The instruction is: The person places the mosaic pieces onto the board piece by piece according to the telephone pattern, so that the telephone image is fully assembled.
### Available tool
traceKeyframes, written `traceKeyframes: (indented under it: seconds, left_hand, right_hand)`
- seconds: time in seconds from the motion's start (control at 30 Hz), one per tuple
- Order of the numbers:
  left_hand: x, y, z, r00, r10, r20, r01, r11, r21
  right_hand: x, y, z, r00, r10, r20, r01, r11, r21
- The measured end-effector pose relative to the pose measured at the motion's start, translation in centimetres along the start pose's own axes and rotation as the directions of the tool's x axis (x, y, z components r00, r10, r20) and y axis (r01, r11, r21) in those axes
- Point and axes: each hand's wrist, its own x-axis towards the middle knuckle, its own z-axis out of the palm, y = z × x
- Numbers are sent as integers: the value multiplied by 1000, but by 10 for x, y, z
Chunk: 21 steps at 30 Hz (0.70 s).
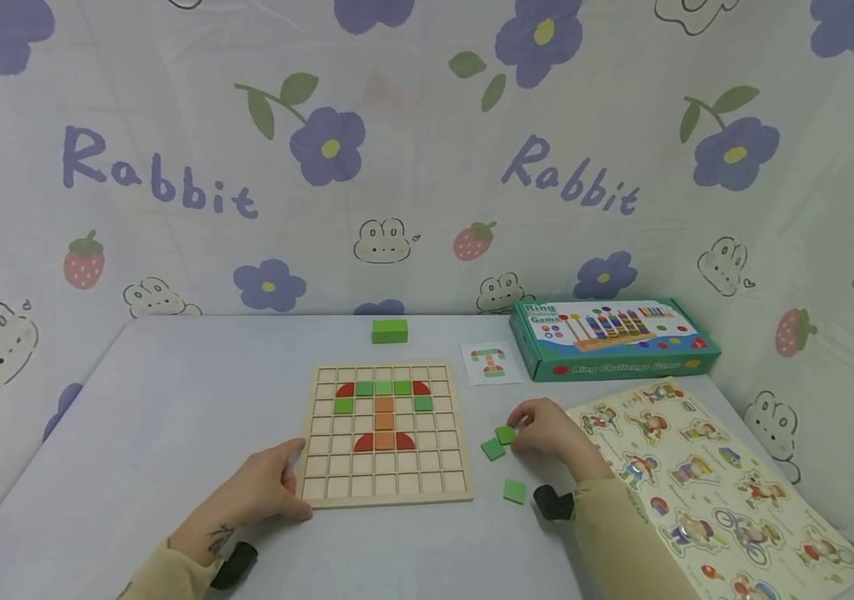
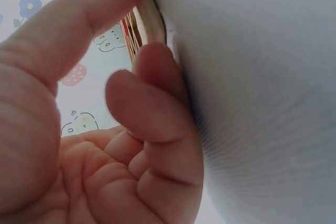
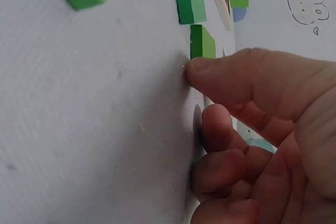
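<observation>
A wooden grid board (image 1: 352,488) lies flat, with red quarter-round, green and orange square tiles set in its cells. At its front left corner my left hand (image 1: 265,482) holds the edge, thumb low and index finger higher up; the left wrist view shows the other fingers curled. Right of the board, my right hand (image 1: 550,433) pinches a green tile (image 1: 505,435) on the table; the index fingertip is partly hidden in the right wrist view. Touching or close by that tile is a second green tile (image 1: 492,450). Nearer me lies a third green tile (image 1: 514,491).
Behind the board stands a green block (image 1: 389,332). A pattern card (image 1: 491,364) lies left of a green game box (image 1: 614,340). A picture puzzle board (image 1: 719,492) is under and beside my right forearm. A printed cloth hangs behind the table.
</observation>
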Motion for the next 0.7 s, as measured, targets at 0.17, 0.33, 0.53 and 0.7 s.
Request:
traceKeyframes:
  seconds: [0.17, 0.33, 0.53, 0.7]
  left_hand:
    - [1, 0, 0, 1000, -3, 3, 3, 1000, 0]
    - [0, 0, 0, 1000, 4, 5, -4, 1000, 2]
    - [0, 1, 0, 1000, -3, 3, 3, 1000, -2]
    - [0, 1, -1, 1000, -3, 3, 3, 1000, -1]
  right_hand:
    - [-2, 0, -2, 1000, -3, 4, 4, 1000, -27]
    - [-4, -10, -1, 1000, 4, -20, -4, 1000, 5]
    - [-12, -53, 19, 995, -93, -21, 94, 993, 69]
    - [-23, -85, 48, 972, -236, 2, 236, 972, -9]
